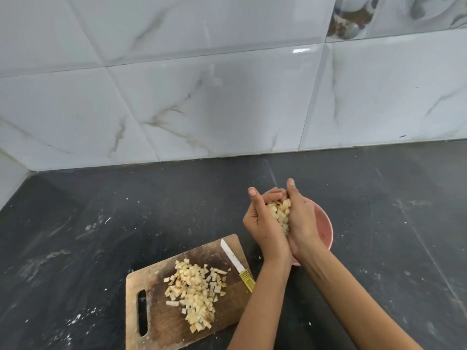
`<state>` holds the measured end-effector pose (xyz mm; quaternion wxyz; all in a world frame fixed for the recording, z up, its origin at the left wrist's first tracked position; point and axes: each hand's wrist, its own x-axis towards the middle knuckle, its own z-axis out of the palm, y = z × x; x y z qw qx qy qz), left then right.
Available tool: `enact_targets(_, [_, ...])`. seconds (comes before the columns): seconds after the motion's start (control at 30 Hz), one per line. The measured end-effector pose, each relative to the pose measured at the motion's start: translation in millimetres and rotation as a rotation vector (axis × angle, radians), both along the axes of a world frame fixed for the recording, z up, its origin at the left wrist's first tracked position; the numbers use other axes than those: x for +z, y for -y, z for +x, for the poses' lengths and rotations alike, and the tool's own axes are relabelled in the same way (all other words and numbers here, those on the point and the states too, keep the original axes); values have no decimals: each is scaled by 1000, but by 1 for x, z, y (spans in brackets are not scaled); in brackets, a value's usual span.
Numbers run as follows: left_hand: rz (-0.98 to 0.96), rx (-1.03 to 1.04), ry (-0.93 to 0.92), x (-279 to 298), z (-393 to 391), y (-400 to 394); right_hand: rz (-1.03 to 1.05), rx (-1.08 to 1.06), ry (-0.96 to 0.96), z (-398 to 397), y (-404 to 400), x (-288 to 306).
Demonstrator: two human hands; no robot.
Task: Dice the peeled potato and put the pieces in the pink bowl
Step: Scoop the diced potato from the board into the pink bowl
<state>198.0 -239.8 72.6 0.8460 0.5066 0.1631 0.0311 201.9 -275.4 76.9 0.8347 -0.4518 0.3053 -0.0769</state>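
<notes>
My left hand (262,223) and my right hand (304,223) are cupped together around a scoop of diced potato pieces (281,215), held just above the pink bowl (324,229). Most of the bowl is hidden beneath my hands; only its right rim and inner wall show. A heap of diced potato (195,293) lies on the wooden cutting board (161,322) at the lower left. A knife (236,261) with a white blade and yellow handle rests on the board's right edge.
The dark stone counter (101,210) carries white specks and smears. A marbled white tile wall (202,97) rises behind it, with a corner at the far left.
</notes>
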Motion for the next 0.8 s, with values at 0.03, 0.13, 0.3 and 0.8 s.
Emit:
enact_targets(0.03, [-53,-1,-35,-2,3,6,0,-48,12,2,6,-1])
enact_targets(0.13, [-123,-6,-99,-8,8,19,-217,-160,79,9,22,-8])
enact_targets(0.3, [24,-39,-110,-20,9,19,-631,-71,149,9,37,-27])
enact_targets(0.8, [-1,-267,-60,-36,0,-3,-1101,393,98,-4,62,-42])
